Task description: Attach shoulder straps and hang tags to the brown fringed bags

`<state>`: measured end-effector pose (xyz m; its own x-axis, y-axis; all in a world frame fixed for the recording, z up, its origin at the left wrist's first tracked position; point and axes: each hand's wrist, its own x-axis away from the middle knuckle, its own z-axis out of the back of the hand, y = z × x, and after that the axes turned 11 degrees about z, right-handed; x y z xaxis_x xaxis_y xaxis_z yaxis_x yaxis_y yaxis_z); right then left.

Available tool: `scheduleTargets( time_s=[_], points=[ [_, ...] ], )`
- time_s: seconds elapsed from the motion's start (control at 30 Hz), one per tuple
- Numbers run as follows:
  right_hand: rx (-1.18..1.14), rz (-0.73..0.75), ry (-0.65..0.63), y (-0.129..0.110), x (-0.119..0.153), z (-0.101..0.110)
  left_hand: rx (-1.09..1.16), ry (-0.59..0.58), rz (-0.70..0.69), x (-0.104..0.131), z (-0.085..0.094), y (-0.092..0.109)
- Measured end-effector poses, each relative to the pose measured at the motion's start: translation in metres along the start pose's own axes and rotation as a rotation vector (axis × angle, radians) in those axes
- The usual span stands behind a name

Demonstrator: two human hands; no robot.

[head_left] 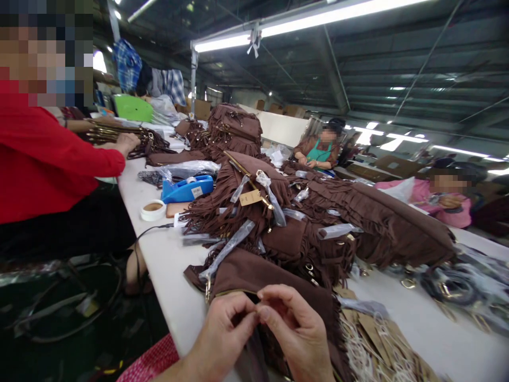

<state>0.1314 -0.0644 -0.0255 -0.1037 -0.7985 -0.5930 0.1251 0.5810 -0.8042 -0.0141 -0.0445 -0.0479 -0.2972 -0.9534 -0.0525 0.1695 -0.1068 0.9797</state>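
Note:
A dark brown fringed bag [258, 271] lies at the near edge of the table, its gold zipper showing just beyond my fingers. My left hand [227, 330] is closed in a pinch over the bag. Against it, fingertip to fingertip, my right hand [296, 330] pinches too. Whatever sits between the fingertips is hidden or too small to name. A plastic-wrapped strap end [228, 249] with a gold clasp rests at the bag's left corner. To the right of my right hand lie several tan paper tags [374, 334] with white strings.
More brown fringed bags [397, 223] are piled across the white table [159, 270]. A blue tape dispenser [186, 189] and a tape roll [153, 210] stand left, near a black cable [139, 249]. A person in red [59, 143] handles straps at left; other people sit beyond.

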Motion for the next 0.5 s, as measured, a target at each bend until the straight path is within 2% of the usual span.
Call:
scheduleTargets(
  time_s=[0.1, 0.2, 0.37, 0.5],
  points=[
    [0.065, 0.047, -0.003, 0.000, 0.001, -0.001, -0.001, 0.007, -0.038, 0.001, -0.001, -0.001],
    [0.065, 0.030, -0.029, 0.001, 0.002, -0.001, 0.011, -0.008, -0.065, 0.001, -0.002, 0.002],
    [0.014, 0.028, -0.086, 0.001, 0.001, 0.005, 0.040, -0.113, -0.079, 0.002, 0.004, 0.007],
    [-0.087, -0.073, -0.164, 0.000, -0.003, 0.011, 0.087, -0.171, -0.071, 0.003, 0.011, 0.001]
  ],
)
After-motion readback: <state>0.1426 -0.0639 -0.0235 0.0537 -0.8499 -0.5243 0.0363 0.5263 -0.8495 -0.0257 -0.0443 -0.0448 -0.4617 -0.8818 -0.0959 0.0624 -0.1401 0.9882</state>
